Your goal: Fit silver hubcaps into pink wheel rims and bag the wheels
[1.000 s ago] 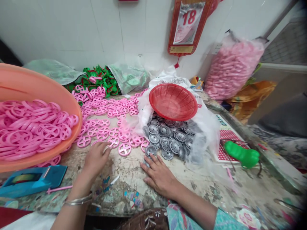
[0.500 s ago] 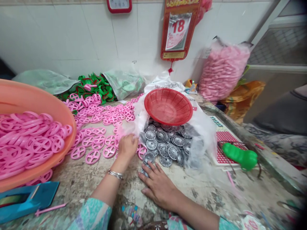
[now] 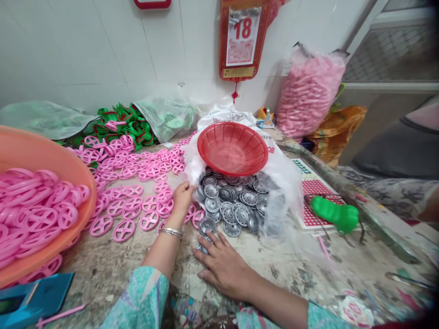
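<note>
On the stained stone counter [image 3: 103, 274], the left hand [image 3: 181, 199] sits among pink plastic wheels [image 3: 149, 220], its fingers drawn together at the edge of a white plastic bag [image 3: 283, 176]. It is hard to tell whether they have hold of the bag, a wheel or nothing. A metal bangle [image 3: 170, 232] circles that wrist. The right hand [image 3: 222, 268] lies open and palm down, gripping nothing, just below a heap of grey ribbed discs [image 3: 248, 198], with the lowest disc partly hidden by the fingers.

The discs spill from the bag between the hands and a red plastic basket [image 3: 232, 148], which rests tilted on top of them. To the left, an orange basin [image 3: 87, 201] brims with more wheels, and a blue tape dispenser [image 3: 41, 292] is cut off by the lower edge of the view. Green plastic parts [image 3: 126, 123] lie beyond the wheels. On the right, a green object [image 3: 334, 214] lies on a red-dotted card [image 3: 318, 189]; what it is cannot be made out. A bulging bag of pink pieces [image 3: 308, 91] leans against the tiled wall.
</note>
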`<state>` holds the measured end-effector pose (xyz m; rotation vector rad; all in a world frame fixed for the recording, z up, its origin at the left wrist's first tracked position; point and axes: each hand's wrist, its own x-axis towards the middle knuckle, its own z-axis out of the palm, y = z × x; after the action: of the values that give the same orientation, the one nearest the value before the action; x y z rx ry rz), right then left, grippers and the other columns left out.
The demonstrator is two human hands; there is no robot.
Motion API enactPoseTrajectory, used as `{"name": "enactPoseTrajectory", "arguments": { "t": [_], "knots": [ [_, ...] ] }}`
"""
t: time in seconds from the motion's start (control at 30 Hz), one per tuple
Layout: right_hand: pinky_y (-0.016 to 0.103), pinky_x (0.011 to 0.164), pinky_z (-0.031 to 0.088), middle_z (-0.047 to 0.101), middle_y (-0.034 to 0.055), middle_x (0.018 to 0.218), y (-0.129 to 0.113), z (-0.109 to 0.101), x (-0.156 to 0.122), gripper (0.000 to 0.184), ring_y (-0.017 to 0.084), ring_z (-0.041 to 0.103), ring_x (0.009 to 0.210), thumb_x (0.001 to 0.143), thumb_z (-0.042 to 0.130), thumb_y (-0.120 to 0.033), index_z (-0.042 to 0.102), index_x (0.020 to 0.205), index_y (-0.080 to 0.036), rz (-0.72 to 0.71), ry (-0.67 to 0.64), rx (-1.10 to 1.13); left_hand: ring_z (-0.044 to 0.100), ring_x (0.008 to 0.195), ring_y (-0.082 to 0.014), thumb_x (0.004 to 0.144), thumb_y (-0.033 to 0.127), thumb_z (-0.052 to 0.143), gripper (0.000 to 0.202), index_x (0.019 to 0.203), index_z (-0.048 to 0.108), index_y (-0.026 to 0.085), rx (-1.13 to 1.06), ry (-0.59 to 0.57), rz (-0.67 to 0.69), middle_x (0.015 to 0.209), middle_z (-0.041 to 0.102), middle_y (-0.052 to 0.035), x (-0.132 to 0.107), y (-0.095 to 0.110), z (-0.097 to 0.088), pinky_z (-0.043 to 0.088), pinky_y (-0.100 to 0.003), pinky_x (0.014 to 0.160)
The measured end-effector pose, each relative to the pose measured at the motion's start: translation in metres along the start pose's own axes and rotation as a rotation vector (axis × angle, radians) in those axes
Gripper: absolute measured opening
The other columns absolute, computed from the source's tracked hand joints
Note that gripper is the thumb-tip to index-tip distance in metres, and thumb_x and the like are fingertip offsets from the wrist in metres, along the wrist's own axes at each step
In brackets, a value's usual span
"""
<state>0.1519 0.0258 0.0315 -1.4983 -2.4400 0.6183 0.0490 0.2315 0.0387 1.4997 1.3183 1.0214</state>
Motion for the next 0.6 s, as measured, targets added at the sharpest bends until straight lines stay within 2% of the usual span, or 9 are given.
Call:
{"name": "enactPoseTrajectory", "arguments": {
  "t": [0.13,0.3,0.43,0.6],
  "knots": [
    [0.053,0.111,0.008,0.026,0.0046,0.151,0.000,0.000,0.001,0.054,0.029,0.012,0.139,0.093,0.028,-0.055,0.037,0.140,-0.029,0.001,-0.010,-0.006,0.061,0.076,-0.0152,0.086,0.033,0.055,0.024,0.102,0.058,0.014,-0.410,-0.007,-0.072,0.094,0.063,-0.0045,0.003,0.002,0.016,0.053,-0.034,0.067],
    [0.054,0.111,0.007,0.025,0.0046,0.152,0.000,-0.001,0.002,0.056,0.030,0.010,0.140,0.093,0.026,-0.057,0.036,0.140,-0.029,0.005,-0.025,-0.001,0.062,0.081,-0.0148,0.088,0.027,0.052,0.021,0.103,0.058,0.014,-0.778,0.004,-0.146,0.095,0.064,-0.0046,0.007,0.006,0.033,0.053,-0.034,0.073],
    [0.054,0.111,0.005,0.023,0.0045,0.152,0.000,-0.001,0.002,0.056,0.030,0.009,0.140,0.093,0.025,-0.057,0.035,0.141,-0.029,0.007,-0.037,0.009,0.062,0.087,-0.0184,0.087,0.034,0.053,0.029,0.108,0.057,0.015,-0.853,-0.023,-0.262,0.104,0.062,-0.0073,0.015,-0.001,0.048,0.053,-0.038,0.074],
    [0.054,0.111,0.004,0.023,0.0047,0.152,0.000,-0.002,0.002,0.056,0.029,0.008,0.140,0.093,0.025,-0.057,0.035,0.141,-0.029,0.006,-0.049,-0.003,0.060,0.093,-0.0208,0.086,0.033,0.055,0.033,0.114,0.055,0.016,-0.709,-0.036,-0.324,0.113,0.059,-0.0086,0.023,-0.012,0.060,0.053,-0.042,0.077]
  ]
}}
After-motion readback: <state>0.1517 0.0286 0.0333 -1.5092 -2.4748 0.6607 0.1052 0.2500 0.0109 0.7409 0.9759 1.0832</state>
